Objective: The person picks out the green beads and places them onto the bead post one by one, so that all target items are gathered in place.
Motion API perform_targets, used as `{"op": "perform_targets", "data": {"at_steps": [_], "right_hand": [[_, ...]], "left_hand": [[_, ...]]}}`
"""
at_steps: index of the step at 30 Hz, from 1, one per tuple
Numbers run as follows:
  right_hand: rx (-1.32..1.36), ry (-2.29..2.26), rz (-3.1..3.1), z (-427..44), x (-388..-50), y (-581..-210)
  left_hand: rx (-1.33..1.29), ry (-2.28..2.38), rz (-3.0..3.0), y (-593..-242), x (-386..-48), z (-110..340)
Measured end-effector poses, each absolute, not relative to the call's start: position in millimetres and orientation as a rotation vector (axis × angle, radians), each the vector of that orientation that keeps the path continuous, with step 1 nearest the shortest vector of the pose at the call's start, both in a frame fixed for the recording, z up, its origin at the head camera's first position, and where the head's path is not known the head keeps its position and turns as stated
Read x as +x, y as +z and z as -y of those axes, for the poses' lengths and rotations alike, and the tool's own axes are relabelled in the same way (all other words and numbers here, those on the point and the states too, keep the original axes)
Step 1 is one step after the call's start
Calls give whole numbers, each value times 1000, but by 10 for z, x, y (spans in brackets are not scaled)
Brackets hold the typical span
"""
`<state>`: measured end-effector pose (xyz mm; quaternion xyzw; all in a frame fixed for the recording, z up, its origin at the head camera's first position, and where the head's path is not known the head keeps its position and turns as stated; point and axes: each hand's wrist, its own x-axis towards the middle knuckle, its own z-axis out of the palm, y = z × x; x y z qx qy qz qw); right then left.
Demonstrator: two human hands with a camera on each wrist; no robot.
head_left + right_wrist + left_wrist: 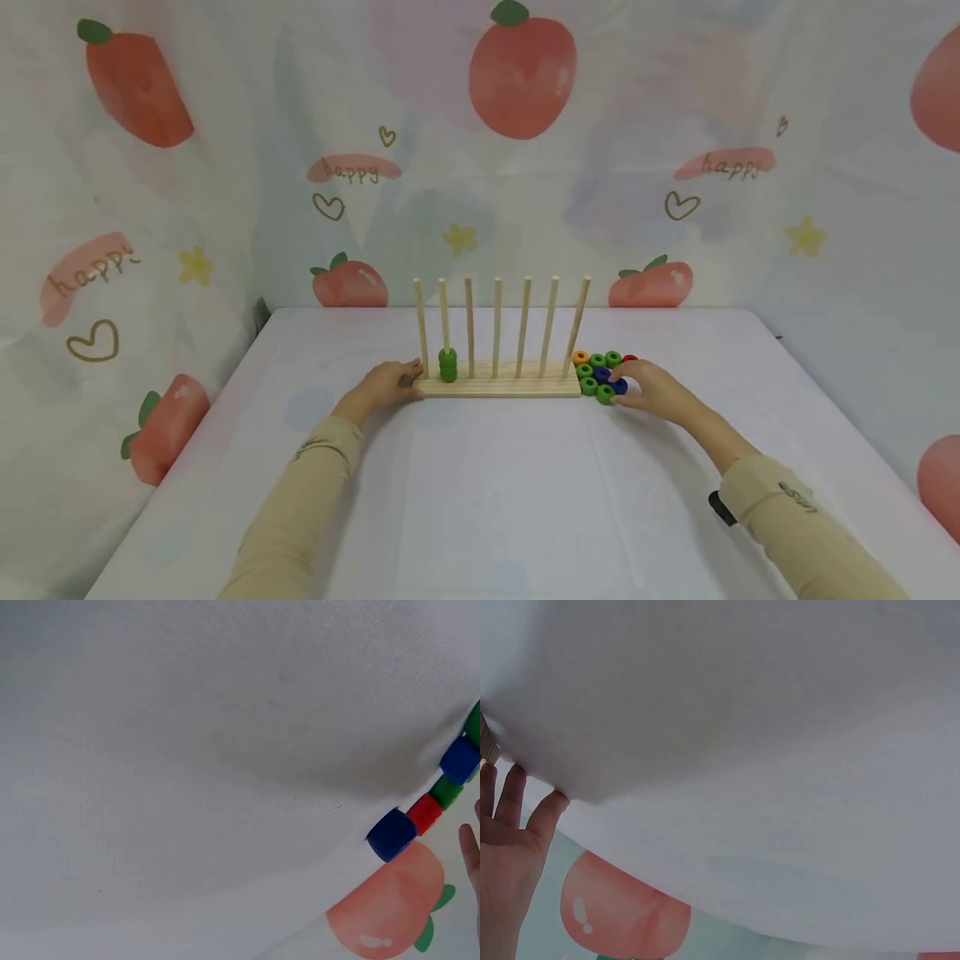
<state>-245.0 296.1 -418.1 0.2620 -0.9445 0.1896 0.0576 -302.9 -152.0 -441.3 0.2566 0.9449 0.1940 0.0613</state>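
A wooden rack (502,387) with several upright pegs stands on the table; green beads (447,366) are stacked on its second peg from the left. The left hand (384,383) rests at the rack's left end, fingers spread and tips down; in the left wrist view, the hand (514,840) has a fingertip by the wood (486,742). Against the rack's right end lie loose beads: orange (581,357), green (606,394), blue (602,375) and red. The right hand (660,392) spreads over their right side, thumb near a green bead; its fingers (469,844) show beside the beads (391,835) in the right wrist view.
The white table (495,483) meets a patterned cloth backdrop (525,217) behind the rack and at both sides. A small black object (722,508) shows by the right sleeve.
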Motion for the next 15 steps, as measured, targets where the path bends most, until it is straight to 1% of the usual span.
{"op": "perform_targets", "data": {"at_steps": [9, 15], "right_hand": [[770, 512, 2846, -2960, -2497, -4216], [775, 478, 2894, -2916, -2564, -4249]], "left_hand": [[806, 592, -2849, -4393, -3052, 1471], [748, 578, -2850, -4398, -3023, 1516]]}}
